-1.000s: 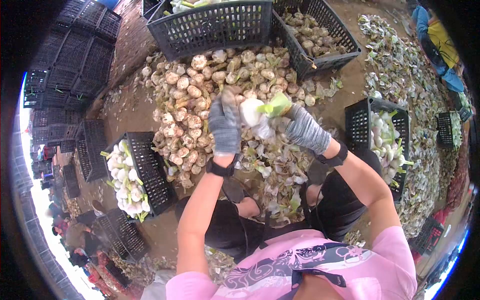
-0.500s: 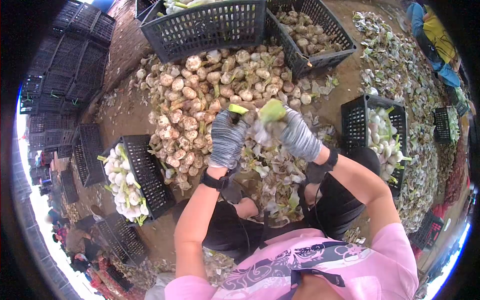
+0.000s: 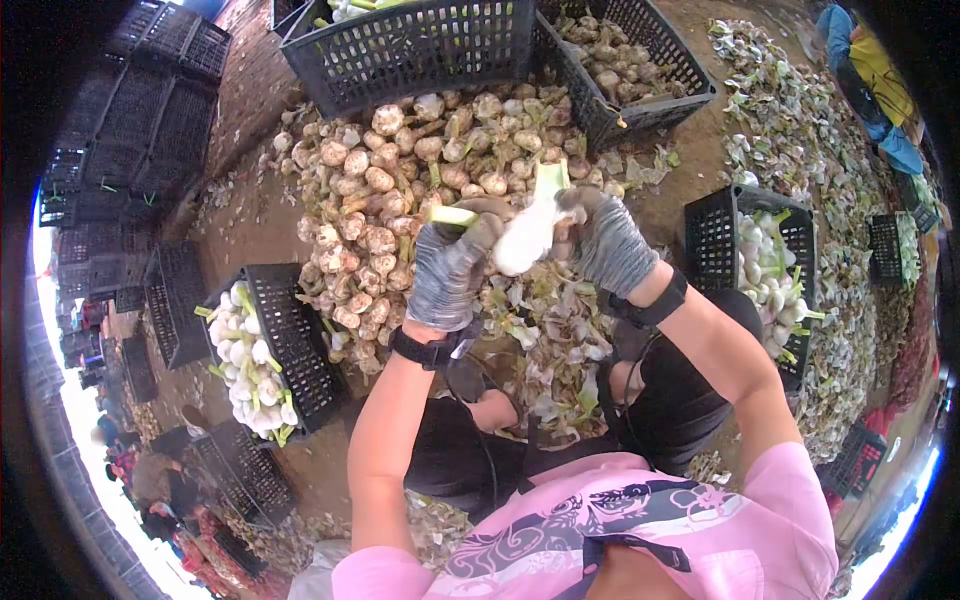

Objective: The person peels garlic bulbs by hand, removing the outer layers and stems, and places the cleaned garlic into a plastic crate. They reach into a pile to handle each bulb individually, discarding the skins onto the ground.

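A white peeled garlic bulb (image 3: 524,238) with a short green stem hangs between my gloved hands. My left hand (image 3: 453,262) is closed round a second garlic whose cut green stem (image 3: 452,215) sticks out at the top; the fingertips also reach the white bulb. My right hand (image 3: 608,238) pinches the white bulb from the right, near its neck. Behind both hands spreads a large heap of unpeeled, soil-stained garlic (image 3: 380,240). Loose peeled skins (image 3: 550,330) lie beneath the hands, in front of my feet.
Crates of white garlic stand at the left (image 3: 300,350) and right (image 3: 710,250). Two more crates (image 3: 410,60) (image 3: 600,115) stand behind the heap. Stacked black crates (image 3: 130,110) line the far left. Skins (image 3: 800,150) cover the right-hand floor. A person in yellow and blue (image 3: 880,85) is at upper right.
The blurred garlic between my hands now shows as a clean white bulb with its stem upward. My left hand has moved slightly left and turned; my right hand has shifted slightly right.
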A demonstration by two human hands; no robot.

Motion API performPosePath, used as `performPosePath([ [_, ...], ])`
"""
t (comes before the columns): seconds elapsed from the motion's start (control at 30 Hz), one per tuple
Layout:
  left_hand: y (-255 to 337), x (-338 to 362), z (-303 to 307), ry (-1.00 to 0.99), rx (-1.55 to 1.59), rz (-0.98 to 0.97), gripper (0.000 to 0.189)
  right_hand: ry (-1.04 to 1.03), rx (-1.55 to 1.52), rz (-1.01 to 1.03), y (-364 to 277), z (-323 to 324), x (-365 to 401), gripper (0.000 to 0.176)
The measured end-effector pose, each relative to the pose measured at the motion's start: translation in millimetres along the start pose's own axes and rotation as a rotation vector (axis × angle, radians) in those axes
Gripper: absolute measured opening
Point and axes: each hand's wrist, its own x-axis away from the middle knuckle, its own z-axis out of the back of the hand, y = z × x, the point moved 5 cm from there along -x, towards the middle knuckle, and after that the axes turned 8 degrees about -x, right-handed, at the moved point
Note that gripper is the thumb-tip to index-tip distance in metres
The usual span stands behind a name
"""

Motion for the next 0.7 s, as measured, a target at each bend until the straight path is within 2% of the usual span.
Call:
performPosePath([
  [0.03, 0, 0, 0, -0.005, -0.004, 0.001, 0.024, -0.022, -0.159, -0.103, 2, 4, -4, 0.014],
  [0.1, 5, 0, 5, 0.022, 0.191, -0.029, 0.028, 0.046, -0.117, -0.06, 0, 0, -1, 0.012],
  [0.17, 4, -3, 9, 0.047, 0.284, 0.034, 0.028, -0.069, -0.04, -0.261, 17, -14, 13, 0.013],
  [0.2, 1, -4, 11, 0.075, 0.382, 0.097, 0.029, -0.168, 0.764, -0.035, 14, -12, 16, 0.019],
  [0.23, -2, -4, 12, 0.104, 0.481, 0.161, 0.03, -0.172, 0.766, -0.038, 24, -6, 18, 0.019],
  [0.3, -7, -9, 14, 0.077, 0.535, 0.222, 0.029, -0.845, 1.219, 0.18, 49, -31, 36, 0.032],
  [0.33, -22, -12, 26, 0.143, 0.546, 0.287, 0.03, -0.851, 1.22, 0.177, 43, -31, 41, 0.032],
  [0.4, -39, -16, 42, 0.228, 0.64, 0.412, 0.03, -0.714, 1.084, -0.357, 30, -35, 62, 0.036],
  [0.43, -35, -11, 45, 0.385, 0.47, 0.21, 0.026, -0.651, 0.824, -0.329, 15, -32, 59, 0.053],
  [0.5, -46, -15, 56, 0.361, 0.535, 0.25, 0.024, -0.869, 0.581, -0.07, -19, -61, 53, 0.055],
  [0.53, -50, -16, 59, 0.361, 0.538, 0.247, 0.024, -0.85, 1.094, 0.228, -30, -33, 34, 0.053],
  [0.57, -52, -16, 60, 0.409, 0.551, 0.291, 0.024, -0.778, 1.598, 0.546, -32, -38, 31, 0.05],
  [0.6, -55, -17, 62, 0.456, 0.564, 0.332, 0.024, -1.13, 1.668, 0.668, -24, -48, 48, 0.044],
  [0.63, -58, -17, 64, 0.454, 0.567, 0.321, 0.024, -0.872, 1.498, 0.41, -16, -46, 39, 0.039],
  [0.7, -67, -16, 68, 0.421, 0.585, 0.389, 0.024, -0.524, 2.167, 0.411, 5, 6, 2, 0.015],
])
